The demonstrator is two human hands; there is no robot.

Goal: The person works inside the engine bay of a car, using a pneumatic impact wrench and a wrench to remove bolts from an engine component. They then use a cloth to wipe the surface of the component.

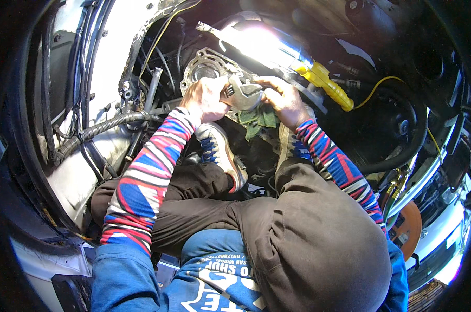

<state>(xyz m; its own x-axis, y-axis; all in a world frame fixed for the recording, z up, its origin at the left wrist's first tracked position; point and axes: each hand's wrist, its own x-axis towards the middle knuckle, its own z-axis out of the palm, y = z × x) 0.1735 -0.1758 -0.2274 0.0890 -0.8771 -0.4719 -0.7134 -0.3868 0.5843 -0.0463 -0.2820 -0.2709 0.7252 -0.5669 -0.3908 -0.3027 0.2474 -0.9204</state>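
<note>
The left hand (207, 99) had its grip closed around the wrench (244, 96), seemingly to steady it by the metal housing (191, 76); the right hand (286, 103) had bent fingers at the wrench's head, its grip unclear. The lamp (325, 84) sat beyond, probably for light.

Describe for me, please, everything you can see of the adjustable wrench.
The adjustable wrench looks like worn, grey metal. Its broad head shows, with a dark, ridged part, probably the adjusting screw, beside the left hand, which grips it. The jaws stand apart, facing the right hand; whether those fingers touch it is unclear. Its handle is mostly hidden. In the picture, a green cloth lies just below the head.
</note>
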